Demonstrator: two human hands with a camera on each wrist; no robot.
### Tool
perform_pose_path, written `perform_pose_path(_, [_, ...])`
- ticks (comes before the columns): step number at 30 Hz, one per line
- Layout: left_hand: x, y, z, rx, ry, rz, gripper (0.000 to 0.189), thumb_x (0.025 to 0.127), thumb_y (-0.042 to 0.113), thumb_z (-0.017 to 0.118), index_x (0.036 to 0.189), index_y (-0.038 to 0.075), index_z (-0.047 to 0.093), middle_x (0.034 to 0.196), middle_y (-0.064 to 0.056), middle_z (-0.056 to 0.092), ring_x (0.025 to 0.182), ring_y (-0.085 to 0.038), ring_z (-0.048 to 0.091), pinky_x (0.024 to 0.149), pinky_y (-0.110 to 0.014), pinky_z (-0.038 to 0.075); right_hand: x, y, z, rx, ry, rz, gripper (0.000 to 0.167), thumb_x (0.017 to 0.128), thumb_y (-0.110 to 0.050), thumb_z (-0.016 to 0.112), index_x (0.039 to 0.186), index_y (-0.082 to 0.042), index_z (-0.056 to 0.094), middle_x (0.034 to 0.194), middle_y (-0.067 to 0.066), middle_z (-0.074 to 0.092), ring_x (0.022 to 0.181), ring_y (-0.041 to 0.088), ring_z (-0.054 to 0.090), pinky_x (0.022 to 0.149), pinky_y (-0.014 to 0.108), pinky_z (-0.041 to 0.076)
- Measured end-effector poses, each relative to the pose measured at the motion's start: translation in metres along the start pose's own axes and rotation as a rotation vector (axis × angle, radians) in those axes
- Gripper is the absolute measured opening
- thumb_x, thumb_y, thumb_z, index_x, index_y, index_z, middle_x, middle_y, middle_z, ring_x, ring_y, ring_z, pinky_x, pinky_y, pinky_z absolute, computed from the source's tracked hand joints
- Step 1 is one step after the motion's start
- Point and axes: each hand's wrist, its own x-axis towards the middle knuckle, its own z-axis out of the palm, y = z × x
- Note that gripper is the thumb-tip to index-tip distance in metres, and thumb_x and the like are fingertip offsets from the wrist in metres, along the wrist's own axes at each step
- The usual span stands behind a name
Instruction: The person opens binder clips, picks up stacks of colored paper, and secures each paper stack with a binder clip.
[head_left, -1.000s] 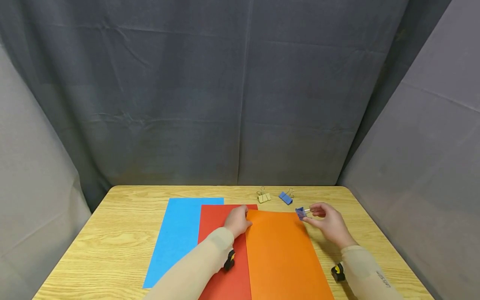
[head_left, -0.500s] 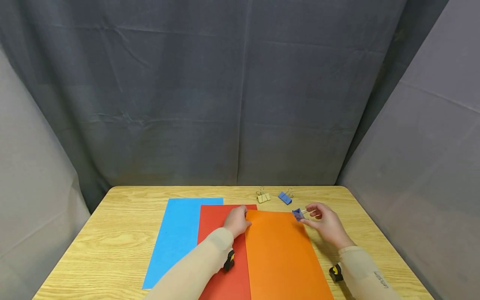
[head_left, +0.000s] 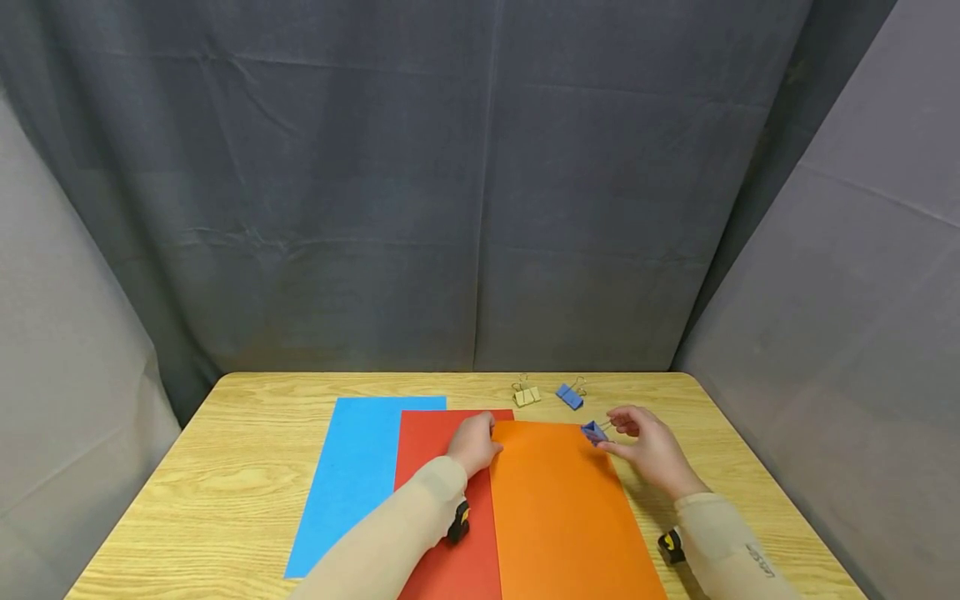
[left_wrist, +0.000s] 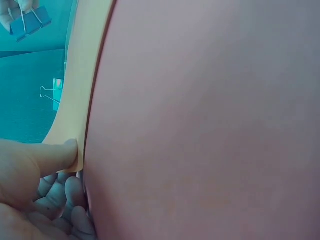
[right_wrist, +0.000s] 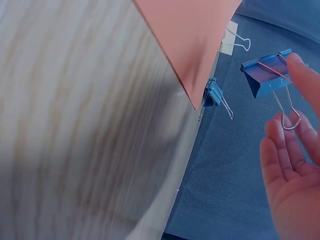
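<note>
With thumb and fingers my left hand (head_left: 473, 442) pinches the upper left corner of an orange sheet of paper (head_left: 570, 508), which overlaps a red sheet (head_left: 423, 433). The left wrist view has the thumb (left_wrist: 62, 154) on top of the corner and curled fingers below. My right hand (head_left: 654, 452) holds a blue binder clip (head_left: 595, 432) by its wire handles, close over the orange sheet's upper right corner. In the right wrist view the held clip (right_wrist: 267, 75) sits between thumb and fingertips, apart from the paper corner in that view.
A light blue sheet (head_left: 348, 483) lies at the left, partly under the red one. Toward the back of the wooden table (head_left: 202, 475) lie a yellow binder clip (head_left: 527, 397) and a second blue binder clip (head_left: 571, 396). Grey curtains (head_left: 360, 208) enclose the back and sides.
My right hand has moved slightly left with the binder clip, bringing it over the orange sheet's corner. The left hand keeps its hold in the same place.
</note>
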Motion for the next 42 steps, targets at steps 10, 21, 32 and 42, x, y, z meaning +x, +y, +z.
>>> perform_pose_path(10, [-0.001, 0.001, -0.001, -0.008, 0.008, 0.002, 0.027, 0.092, 0.009, 0.078, 0.088, 0.005, 0.052, 0.075, -0.005, 0.044, 0.065, -0.019, 0.043, 0.061, -0.031, 0.033, 0.0, -0.01, -0.002, -0.03, -0.007, 0.037, 0.049, 0.083, -0.025, 0.088, 0.121, -0.003, 0.065, 0.117, 0.013, 0.067, 0.104, 0.032, 0.068, 0.093, 0.051, 0.056])
perform_pose_path(21, [-0.001, 0.0, 0.002, -0.014, 0.031, 0.014, 0.024, 0.092, 0.008, 0.078, 0.094, 0.0, 0.055, 0.076, -0.005, 0.044, 0.068, -0.019, 0.045, 0.063, -0.031, 0.035, 0.002, -0.018, -0.003, -0.063, -0.005, -0.018, 0.042, 0.082, -0.02, 0.088, 0.114, -0.004, 0.065, 0.113, 0.011, 0.065, 0.102, 0.03, 0.067, 0.092, 0.051, 0.056])
perform_pose_path(32, [-0.007, 0.003, 0.0, -0.049, 0.041, 0.034, 0.02, 0.094, 0.006, 0.074, 0.094, -0.002, 0.055, 0.076, -0.005, 0.043, 0.071, -0.02, 0.045, 0.065, -0.033, 0.035, 0.005, -0.03, -0.002, -0.123, 0.014, -0.075, 0.041, 0.078, -0.019, 0.091, 0.108, -0.005, 0.067, 0.104, 0.008, 0.066, 0.093, 0.024, 0.064, 0.085, 0.046, 0.056])
perform_pose_path(42, [-0.012, 0.004, -0.007, -0.061, 0.063, 0.056, 0.022, 0.092, 0.007, 0.076, 0.095, -0.003, 0.057, 0.075, -0.004, 0.043, 0.07, -0.019, 0.045, 0.064, -0.031, 0.035, 0.011, -0.041, -0.005, -0.152, -0.031, -0.114, 0.036, 0.075, -0.015, 0.093, 0.1, -0.009, 0.067, 0.1, 0.007, 0.068, 0.085, 0.021, 0.06, 0.078, 0.036, 0.054])
